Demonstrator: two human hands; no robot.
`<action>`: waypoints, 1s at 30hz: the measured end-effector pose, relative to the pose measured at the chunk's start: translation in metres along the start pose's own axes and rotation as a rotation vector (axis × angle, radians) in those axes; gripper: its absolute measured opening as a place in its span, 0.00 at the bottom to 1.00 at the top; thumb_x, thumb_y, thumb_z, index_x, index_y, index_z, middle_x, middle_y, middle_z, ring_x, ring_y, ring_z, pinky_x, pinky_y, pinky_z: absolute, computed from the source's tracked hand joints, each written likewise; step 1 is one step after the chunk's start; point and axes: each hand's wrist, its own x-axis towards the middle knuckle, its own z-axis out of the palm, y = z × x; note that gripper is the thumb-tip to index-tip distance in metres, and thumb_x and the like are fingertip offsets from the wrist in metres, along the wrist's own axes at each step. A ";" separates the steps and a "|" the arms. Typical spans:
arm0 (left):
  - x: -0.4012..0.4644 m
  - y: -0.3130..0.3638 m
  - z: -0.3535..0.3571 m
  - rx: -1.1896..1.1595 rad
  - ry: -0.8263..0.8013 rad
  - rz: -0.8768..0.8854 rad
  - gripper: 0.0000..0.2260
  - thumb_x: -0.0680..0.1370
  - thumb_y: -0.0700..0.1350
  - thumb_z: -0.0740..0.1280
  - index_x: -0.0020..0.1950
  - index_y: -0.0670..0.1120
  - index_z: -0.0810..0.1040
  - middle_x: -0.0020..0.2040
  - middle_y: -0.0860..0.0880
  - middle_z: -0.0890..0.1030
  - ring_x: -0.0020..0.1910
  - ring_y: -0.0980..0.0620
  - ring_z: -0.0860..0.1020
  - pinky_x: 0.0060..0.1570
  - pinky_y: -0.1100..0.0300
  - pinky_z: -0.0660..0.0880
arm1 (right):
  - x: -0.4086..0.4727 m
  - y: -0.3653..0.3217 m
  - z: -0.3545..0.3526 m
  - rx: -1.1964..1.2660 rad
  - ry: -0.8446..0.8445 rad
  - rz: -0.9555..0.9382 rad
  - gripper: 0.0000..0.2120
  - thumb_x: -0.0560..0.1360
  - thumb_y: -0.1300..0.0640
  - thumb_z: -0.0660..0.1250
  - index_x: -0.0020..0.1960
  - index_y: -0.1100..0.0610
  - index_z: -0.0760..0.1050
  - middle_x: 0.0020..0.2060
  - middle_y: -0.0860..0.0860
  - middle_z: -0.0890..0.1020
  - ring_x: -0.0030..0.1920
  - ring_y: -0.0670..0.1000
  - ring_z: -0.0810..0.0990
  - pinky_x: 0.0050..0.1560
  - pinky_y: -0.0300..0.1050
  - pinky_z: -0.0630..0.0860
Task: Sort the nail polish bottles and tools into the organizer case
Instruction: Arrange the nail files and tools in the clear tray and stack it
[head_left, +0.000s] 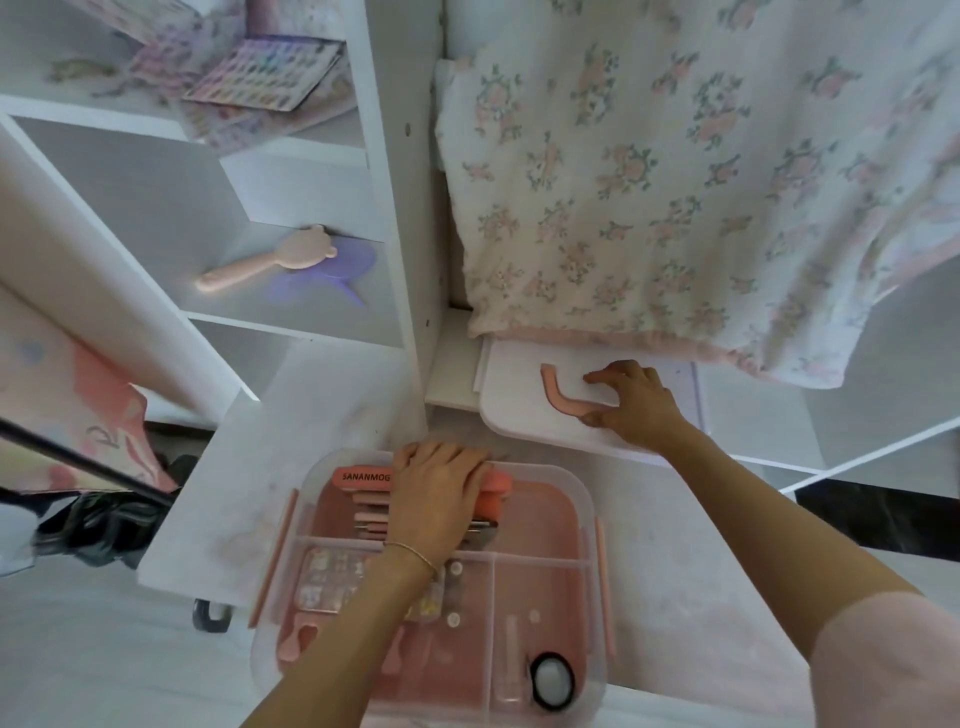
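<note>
Clear plastic organizer case with pink base (584, 499): one
White lid with pink handle (519, 410): one
Pink bear-eared hairbrush (270, 260): one
Purple plastic comb (332, 278): one
Hands: two, left (436, 499), right (634, 400)
Floral-print cloth (675, 182): one
</note>
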 end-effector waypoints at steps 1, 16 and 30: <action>0.000 0.000 0.000 0.004 0.004 -0.001 0.05 0.73 0.43 0.67 0.45 0.48 0.83 0.41 0.49 0.83 0.43 0.45 0.79 0.50 0.49 0.69 | -0.001 0.001 0.000 -0.016 0.018 -0.018 0.27 0.71 0.47 0.69 0.68 0.48 0.67 0.68 0.50 0.64 0.67 0.55 0.60 0.65 0.52 0.60; -0.002 -0.002 0.005 0.030 0.057 0.029 0.04 0.74 0.43 0.68 0.45 0.49 0.82 0.41 0.51 0.82 0.44 0.47 0.78 0.52 0.54 0.63 | -0.010 -0.006 -0.009 0.025 0.194 -0.055 0.15 0.81 0.59 0.50 0.61 0.59 0.70 0.53 0.60 0.75 0.55 0.60 0.71 0.55 0.53 0.67; -0.006 -0.003 -0.003 -0.351 0.191 -0.111 0.10 0.74 0.37 0.66 0.55 0.42 0.77 0.53 0.48 0.77 0.54 0.47 0.75 0.57 0.58 0.65 | -0.029 -0.030 -0.071 0.132 0.139 -0.103 0.16 0.80 0.60 0.52 0.65 0.56 0.71 0.60 0.56 0.77 0.59 0.57 0.75 0.56 0.44 0.68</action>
